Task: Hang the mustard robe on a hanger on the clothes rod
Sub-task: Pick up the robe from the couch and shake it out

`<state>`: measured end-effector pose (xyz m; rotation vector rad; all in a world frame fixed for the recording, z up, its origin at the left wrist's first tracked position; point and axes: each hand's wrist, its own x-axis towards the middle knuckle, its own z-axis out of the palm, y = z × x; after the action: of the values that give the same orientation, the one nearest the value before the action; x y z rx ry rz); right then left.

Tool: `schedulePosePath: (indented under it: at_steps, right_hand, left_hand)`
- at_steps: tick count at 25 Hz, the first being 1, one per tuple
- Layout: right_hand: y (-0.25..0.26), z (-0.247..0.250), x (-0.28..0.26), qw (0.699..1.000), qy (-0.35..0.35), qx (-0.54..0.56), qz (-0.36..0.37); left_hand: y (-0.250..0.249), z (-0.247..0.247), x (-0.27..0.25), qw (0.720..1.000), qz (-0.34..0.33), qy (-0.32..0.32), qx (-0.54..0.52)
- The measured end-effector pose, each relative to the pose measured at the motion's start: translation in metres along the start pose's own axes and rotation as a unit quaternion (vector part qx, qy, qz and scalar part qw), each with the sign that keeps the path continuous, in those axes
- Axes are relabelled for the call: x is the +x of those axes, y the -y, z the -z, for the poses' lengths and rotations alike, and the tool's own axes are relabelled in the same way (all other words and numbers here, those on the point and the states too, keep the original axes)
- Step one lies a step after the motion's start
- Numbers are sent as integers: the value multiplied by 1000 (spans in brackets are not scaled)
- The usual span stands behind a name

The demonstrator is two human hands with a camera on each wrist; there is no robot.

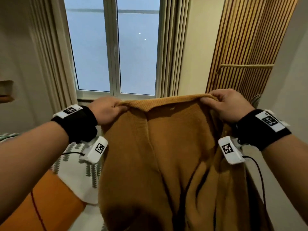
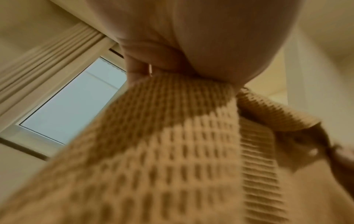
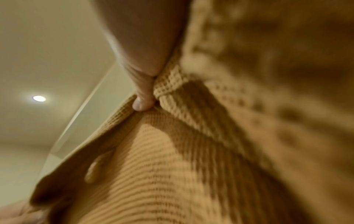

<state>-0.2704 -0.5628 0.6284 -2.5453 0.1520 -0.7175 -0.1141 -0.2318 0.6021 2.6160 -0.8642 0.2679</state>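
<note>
So we've got the left hand (image 1: 106, 110) up at the left end of the mustard robe (image 1: 166, 155), fingers curled tight around a bunched fold of the top edge. The robe hangs straight down from that grip, stretched across to the other side in front of the window (image 1: 115, 47), with the bed (image 1: 78, 167) and its leaf-print cover below on the left. The fabric is a chunky waffle weave with little square cells, plus a ribbed band running along the edge; the left wrist view shows both clearly. Over on the right, the right hand (image 1: 228, 104) is clamped on the other end of the same top edge, thumb (image 3: 143, 97) pressed into a folded bit.
</note>
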Motion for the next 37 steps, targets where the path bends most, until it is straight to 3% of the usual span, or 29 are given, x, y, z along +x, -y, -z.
schedulePosePath:
  at_steps: [3, 5, 7, 10, 12, 14, 16, 19, 20, 26, 28, 30, 31, 32, 34, 35, 37]
  right_hand:
    - [-18, 2, -2, 999, 17, 29, 2]
    - [-24, -5, -6, 997, 20, 68, 11]
    - [-32, -13, -5, 991, 11, 128, -24]
    - [-41, -33, 4, 948, -31, 296, -109]
    - [-40, -62, 3, 936, 25, 337, -103]
    - [-39, -102, -7, 936, 96, 331, -68]
    - [-43, -134, -19, 890, 160, 417, -90]
    - [-65, -157, -26, 737, 228, 616, -161]
    - [-73, -159, -26, 725, 228, 626, -176]
    - [-103, -174, -10, 756, 228, 593, -156]
    - [-113, -182, 2, 782, 210, 566, -156]
    - [-126, -186, 16, 811, 175, 531, -170]
    - [-134, -189, 25, 815, 159, 527, -182]
    - [-143, -192, 35, 814, 143, 532, -187]
    - [-159, -200, 56, 810, 114, 548, -174]
    - [-166, -203, 68, 813, 99, 549, -168]
    - [-179, -208, 92, 822, 70, 539, -169]
  left_hand:
    - [-20, -10, -1, 999, 5, 50, -13]
    - [-28, -24, -4, 993, 29, 57, -94]
    - [-42, -36, -6, 977, 71, 60, -194]
    - [-70, -46, -2, 939, 119, 40, -322]
    - [-94, -57, 7, 900, 127, 39, -415]
    - [-115, -76, 16, 895, 71, 90, -430]
    - [-124, -100, 22, 919, -1, 144, -366]
    - [-124, -139, 22, 961, -84, 144, -222]
    - [-123, -151, 19, 967, -101, 128, -196]
    - [-105, -188, 26, 959, -107, 74, -253]
    - [-94, -196, 40, 950, -73, 17, -302]
    - [-72, -208, 57, 926, 3, -30, -377]
    - [-57, -221, 70, 925, 28, -14, -379]
    - [-46, -235, 82, 930, 38, 46, -364]
    - [-39, -271, 105, 900, 15, 196, -390]
    - [-41, -289, 120, 876, -1, 231, -423]
    - [-52, -314, 156, 849, -22, 221, -480]
